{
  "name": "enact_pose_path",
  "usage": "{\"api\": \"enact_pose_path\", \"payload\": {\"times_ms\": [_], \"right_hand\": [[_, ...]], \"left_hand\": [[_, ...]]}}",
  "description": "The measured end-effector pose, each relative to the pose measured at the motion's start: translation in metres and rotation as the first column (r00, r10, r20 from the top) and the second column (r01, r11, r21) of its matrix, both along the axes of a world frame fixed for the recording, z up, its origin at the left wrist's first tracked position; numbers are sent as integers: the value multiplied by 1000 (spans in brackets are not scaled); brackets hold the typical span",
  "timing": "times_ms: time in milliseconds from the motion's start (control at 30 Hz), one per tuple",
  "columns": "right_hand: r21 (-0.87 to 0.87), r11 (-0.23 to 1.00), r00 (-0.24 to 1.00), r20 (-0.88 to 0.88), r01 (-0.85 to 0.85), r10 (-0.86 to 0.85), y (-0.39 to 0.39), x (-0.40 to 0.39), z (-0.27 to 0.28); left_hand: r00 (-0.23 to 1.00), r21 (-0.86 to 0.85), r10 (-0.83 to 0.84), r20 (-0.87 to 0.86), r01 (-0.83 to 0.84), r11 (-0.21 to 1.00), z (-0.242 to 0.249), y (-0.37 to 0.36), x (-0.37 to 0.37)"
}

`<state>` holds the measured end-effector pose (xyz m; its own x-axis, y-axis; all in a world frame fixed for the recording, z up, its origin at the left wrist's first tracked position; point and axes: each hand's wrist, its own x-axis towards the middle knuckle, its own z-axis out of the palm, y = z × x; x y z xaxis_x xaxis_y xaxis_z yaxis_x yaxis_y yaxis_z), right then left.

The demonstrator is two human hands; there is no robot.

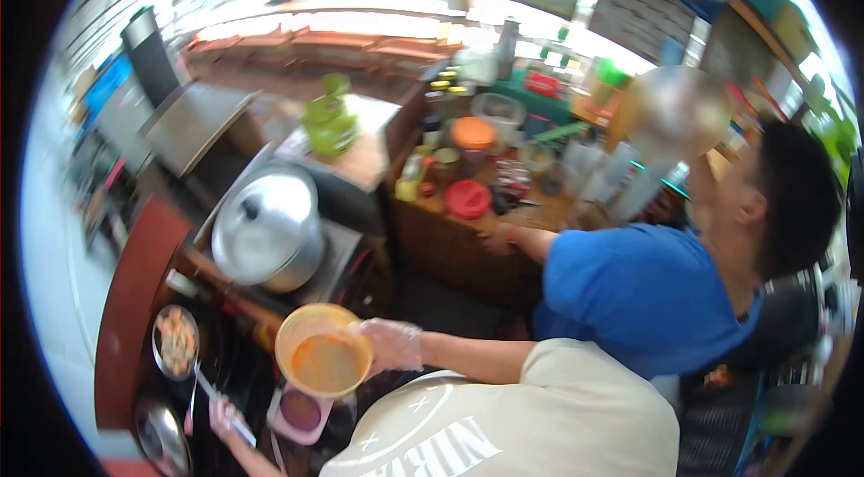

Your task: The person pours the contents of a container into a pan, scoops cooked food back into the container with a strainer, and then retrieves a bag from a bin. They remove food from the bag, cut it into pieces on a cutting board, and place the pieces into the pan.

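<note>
My left hand (223,417), in a clear glove, closes round a long pale handle (207,384) that leads up to a shallow round vessel (195,353) holding pinkish-brown food pieces (176,340). My right hand (393,345), also gloved, grips the rim of a yellowish plastic bowl (297,333) from its right side. Orange-brown liquid (326,364) covers the bowl's bottom. Just under the bowl is a pink square container (292,435) with something dark and round in it. A metal lid (162,439) lies left of my left hand.
A big lidded metal pot (267,225) stands on the stove beyond the bowl, with a green gas cylinder (330,121) behind it. On my right a person in blue (639,297) leans over a wooden counter (432,229) crowded with jars, an orange-lidded tub (473,132) and a red lid (469,199).
</note>
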<state>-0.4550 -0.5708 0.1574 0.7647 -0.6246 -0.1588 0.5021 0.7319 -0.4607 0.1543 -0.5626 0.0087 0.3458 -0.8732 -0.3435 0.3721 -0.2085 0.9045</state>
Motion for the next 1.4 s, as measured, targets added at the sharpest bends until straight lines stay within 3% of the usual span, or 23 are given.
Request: {"api": "enact_pose_path", "payload": {"times_ms": [33, 67, 100, 133, 167, 200, 233, 367, 433, 500, 567, 800, 833, 900, 1233, 1400], "right_hand": [[9, 1000, 999, 45, 2, -2, -2, 14, -12], [22, 1000, 999, 51, 2, -3, -1, 24, -4], [36, 999, 998, 55, -3, 1, -2, 30, 8], [-299, 954, 992, -126, -18, -21, -2, 40, 12], [-610, 790, 963, -245, -65, -110, -4, 55, 16], [-318, 948, 991, -130, -25, -17, -5, 67, 34], [21, 999, 999, -23, -26, 26, -8, 78, 50], [-12, 1000, 985, -174, -19, 16, -30, 125, 64], [-42, 999, 948, -318, -23, 8, -42, 153, 72], [-57, 998, 934, -356, -16, -6, -53, 180, 71], [35, 995, 893, -444, 94, -69, -59, 209, 82], [-36, 990, 832, -537, 140, -137, -88, 284, 79], [-72, 985, 818, -549, 157, -170, -92, 291, 81], [-81, 987, 810, -564, 137, -158, -100, 301, 81], [-138, 973, 749, -621, 184, -230, -127, 337, 59], [-213, 953, 666, -682, 214, -302, -124, 349, 78]], "left_hand": [[997, 136, 52, -59, -44, 990, 12, 3, -12], [995, 190, 90, 38, -95, 977, 47, 9, -46], [993, 103, 105, 51, -109, 989, 83, 18, -77], [987, 62, 158, -1, -157, 986, 103, 22, -91], [991, 8, 127, -49, -127, 992, 115, 26, -91], [990, -27, 136, 20, -136, 990, 118, 28, -92], [997, 21, 32, 70, -33, 999, 118, 29, -84], [996, 44, 28, 88, -31, 999, 127, 32, -93], [997, 42, -64, 36, 63, 997, 128, 32, -76], [1000, 30, 3, 11, -3, 1000, 137, 30, -76], [996, 40, -16, 88, 12, 999, 136, 38, -74], [997, 84, -63, 48, 58, 995, 160, 48, -53], [989, 51, -96, 110, 91, 995, 149, 51, -46], [998, 75, -56, 12, 55, 996, 143, 56, -42], [989, 1, -146, 25, 146, 989, 155, 69, -7], [987, -16, -155, 31, 156, 988, 204, 72, 0]]}}
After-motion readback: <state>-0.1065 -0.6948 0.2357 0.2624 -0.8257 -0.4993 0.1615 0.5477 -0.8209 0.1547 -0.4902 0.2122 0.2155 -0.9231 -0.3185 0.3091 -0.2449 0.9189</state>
